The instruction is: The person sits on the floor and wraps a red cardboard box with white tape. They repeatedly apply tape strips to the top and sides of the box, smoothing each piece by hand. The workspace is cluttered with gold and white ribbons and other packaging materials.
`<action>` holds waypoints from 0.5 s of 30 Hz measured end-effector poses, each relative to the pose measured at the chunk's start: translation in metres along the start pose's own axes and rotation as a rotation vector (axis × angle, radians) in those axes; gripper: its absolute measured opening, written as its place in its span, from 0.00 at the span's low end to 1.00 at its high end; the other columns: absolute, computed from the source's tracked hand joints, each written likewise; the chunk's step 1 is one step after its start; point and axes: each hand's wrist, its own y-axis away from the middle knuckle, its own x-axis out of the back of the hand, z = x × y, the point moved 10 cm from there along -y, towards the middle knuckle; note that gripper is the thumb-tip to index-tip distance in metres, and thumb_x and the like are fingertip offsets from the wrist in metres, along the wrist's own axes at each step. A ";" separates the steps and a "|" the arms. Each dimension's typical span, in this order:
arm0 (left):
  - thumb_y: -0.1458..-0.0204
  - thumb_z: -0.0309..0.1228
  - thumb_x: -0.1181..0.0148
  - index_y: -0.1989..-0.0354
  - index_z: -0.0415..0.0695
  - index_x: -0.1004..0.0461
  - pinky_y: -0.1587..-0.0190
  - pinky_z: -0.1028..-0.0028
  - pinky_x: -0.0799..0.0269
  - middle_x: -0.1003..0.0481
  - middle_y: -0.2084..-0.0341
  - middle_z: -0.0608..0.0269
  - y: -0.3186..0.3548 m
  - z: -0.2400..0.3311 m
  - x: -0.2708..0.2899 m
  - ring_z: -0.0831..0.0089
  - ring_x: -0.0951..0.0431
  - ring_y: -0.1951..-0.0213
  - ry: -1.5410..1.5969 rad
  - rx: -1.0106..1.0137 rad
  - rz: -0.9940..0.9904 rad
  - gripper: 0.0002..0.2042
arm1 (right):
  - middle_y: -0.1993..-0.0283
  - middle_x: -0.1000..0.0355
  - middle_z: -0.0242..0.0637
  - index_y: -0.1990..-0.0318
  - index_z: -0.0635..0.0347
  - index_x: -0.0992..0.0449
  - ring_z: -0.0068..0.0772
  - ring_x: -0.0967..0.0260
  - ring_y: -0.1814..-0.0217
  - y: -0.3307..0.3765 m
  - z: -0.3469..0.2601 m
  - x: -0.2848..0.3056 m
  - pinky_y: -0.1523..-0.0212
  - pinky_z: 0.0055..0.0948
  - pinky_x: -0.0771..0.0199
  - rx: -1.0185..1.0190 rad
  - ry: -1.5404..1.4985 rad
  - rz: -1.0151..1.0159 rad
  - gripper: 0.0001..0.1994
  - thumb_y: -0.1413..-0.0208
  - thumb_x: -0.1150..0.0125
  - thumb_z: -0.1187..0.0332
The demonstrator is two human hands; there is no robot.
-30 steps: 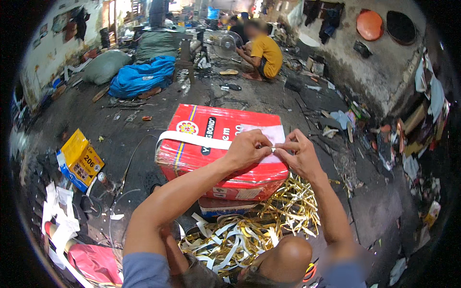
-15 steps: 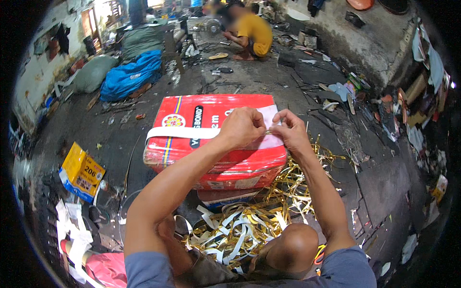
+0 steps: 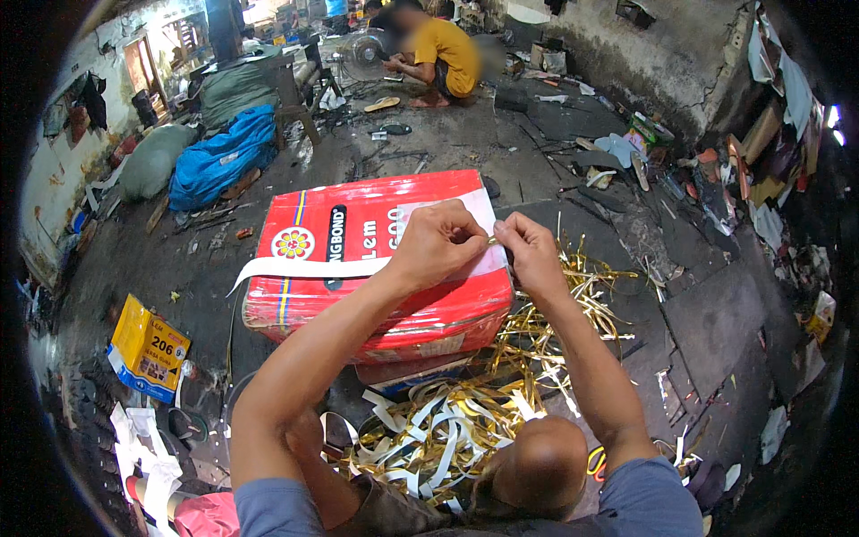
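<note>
A red cardboard box (image 3: 304, 215) with a clear taped surface stands in front of me. Across its top lies a flat white strip (image 3: 313, 268), its free end hanging over the left edge. The strip runs under my left hand (image 3: 440, 242), whose fingers are closed on it. At the box's right edge my right hand (image 3: 530, 254) pinches with thumb and finger. Between the two sets of fingertips a small gold sliver shows, apparently the strip's other side. Beneath my hands is a pale sheet (image 3: 472, 208) on the box top.
A heap of white and gold strips (image 3: 438, 430) lies between my knees and beside the box. A yellow-blue carton (image 3: 148, 345) stands left. Further off are a blue bundle (image 3: 224, 157), a crouching person in yellow (image 3: 443, 58) and scraps along the right wall.
The view has shifted, so the box appears further left. My hands remain close together at its right edge, with the right fingers now more tightly closed. The strip's free end has slid or swung slightly.
</note>
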 end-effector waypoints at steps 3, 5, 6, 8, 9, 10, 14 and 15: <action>0.50 0.25 0.32 0.71 0.37 0.17 0.71 0.72 0.29 0.23 0.76 0.59 0.011 -0.005 0.002 0.74 0.23 0.74 0.006 0.013 0.037 0.04 | 0.81 0.44 0.15 0.71 0.47 0.33 0.08 0.57 0.88 0.013 0.023 -0.022 0.88 0.18 0.61 -0.227 -0.445 0.007 0.15 0.29 0.42 0.58; 0.49 0.24 0.34 0.70 0.37 0.17 0.70 0.73 0.30 0.23 0.75 0.62 0.002 -0.001 0.000 0.78 0.25 0.73 0.026 0.023 0.017 0.04 | 0.81 0.44 0.15 0.70 0.46 0.33 0.08 0.56 0.88 0.019 0.033 -0.021 0.88 0.18 0.59 -0.319 -0.540 0.030 0.14 0.29 0.41 0.57; 0.49 0.25 0.34 0.70 0.37 0.17 0.70 0.73 0.30 0.23 0.75 0.62 0.003 -0.003 -0.005 0.78 0.25 0.73 0.035 0.018 0.017 0.04 | 0.81 0.44 0.15 0.69 0.46 0.33 0.09 0.56 0.88 0.023 0.038 -0.021 0.89 0.19 0.58 -0.365 -0.589 0.041 0.14 0.30 0.41 0.57; 0.49 0.25 0.34 0.70 0.37 0.17 0.70 0.72 0.30 0.23 0.75 0.62 -0.003 -0.001 -0.008 0.77 0.25 0.73 0.041 -0.024 0.034 0.04 | 0.81 0.45 0.16 0.68 0.46 0.33 0.11 0.56 0.88 0.023 0.043 -0.025 0.90 0.19 0.57 -0.421 -0.713 -0.013 0.14 0.30 0.41 0.57; 0.50 0.25 0.33 0.70 0.37 0.17 0.70 0.72 0.30 0.23 0.75 0.61 -0.004 -0.001 -0.007 0.76 0.24 0.74 0.038 -0.034 0.042 0.03 | 0.80 0.45 0.16 0.68 0.45 0.33 0.11 0.56 0.88 0.024 0.047 -0.025 0.89 0.19 0.57 -0.449 -0.743 -0.010 0.13 0.29 0.41 0.57; 0.50 0.24 0.32 0.71 0.37 0.17 0.71 0.71 0.29 0.23 0.76 0.59 -0.004 0.001 -0.006 0.74 0.23 0.74 0.041 -0.042 0.049 0.03 | 0.80 0.45 0.16 0.68 0.45 0.33 0.11 0.56 0.88 0.025 0.048 -0.025 0.89 0.18 0.57 -0.480 -0.769 -0.006 0.13 0.29 0.41 0.58; 0.51 0.24 0.31 0.71 0.37 0.17 0.71 0.72 0.28 0.23 0.76 0.59 -0.004 0.003 -0.004 0.73 0.22 0.75 0.012 -0.033 0.061 0.03 | 0.79 0.37 0.21 0.64 0.48 0.28 0.16 0.46 0.86 0.029 0.015 -0.022 0.87 0.22 0.45 -0.551 -0.693 -0.051 0.21 0.31 0.46 0.42; 0.51 0.24 0.31 0.70 0.36 0.17 0.71 0.72 0.28 0.23 0.76 0.59 -0.003 0.005 -0.001 0.75 0.22 0.74 0.000 -0.040 0.062 0.03 | 0.78 0.33 0.25 0.65 0.52 0.25 0.19 0.37 0.83 0.013 0.015 -0.013 0.85 0.23 0.41 -0.498 -0.562 -0.060 0.27 0.33 0.49 0.35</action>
